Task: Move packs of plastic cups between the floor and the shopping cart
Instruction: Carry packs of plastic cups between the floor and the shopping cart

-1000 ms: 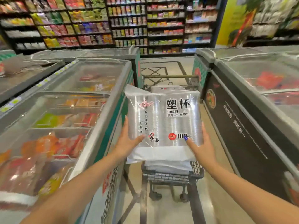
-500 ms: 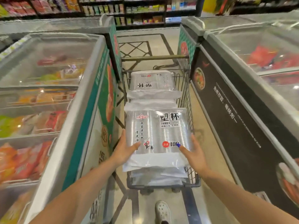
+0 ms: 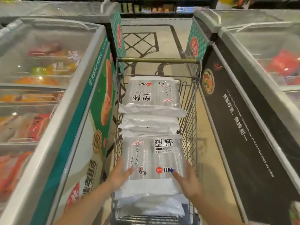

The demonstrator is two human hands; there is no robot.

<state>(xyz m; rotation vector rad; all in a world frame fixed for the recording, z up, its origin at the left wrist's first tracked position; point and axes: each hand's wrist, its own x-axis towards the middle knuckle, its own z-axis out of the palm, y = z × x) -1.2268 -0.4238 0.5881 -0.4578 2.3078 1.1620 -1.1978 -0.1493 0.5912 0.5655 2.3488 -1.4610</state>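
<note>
Pack (image 3: pixel 152 158) lowered into cart (image 3: pixel 190 111), between hands

The wire shopping cart (image 3: pixel 189 101) is cut off at the bottom edge, wheels unseen. Clear plastic cup packs (image 3: pixel 151 125) hide lower packs. Frozen goods under the left glass-topped freezer (image 3: pixel 48 65) are blurred.

1. You have one view only, from the camera on your head, so no second view shares any of the scene.
2. It faces forward and steeply down an aisle, with the shopping cart (image 3: pixel 193 101) running up the centre of the frame.
3. It sits close: your forearms enter from the bottom edge, and the cart's near end is cut off there.
4. The wide lens bows the freezer cabinets (image 3: pixel 53 135) outward along the left and right edges; shelves (image 3: pixel 155 7) line the top edge.
</note>
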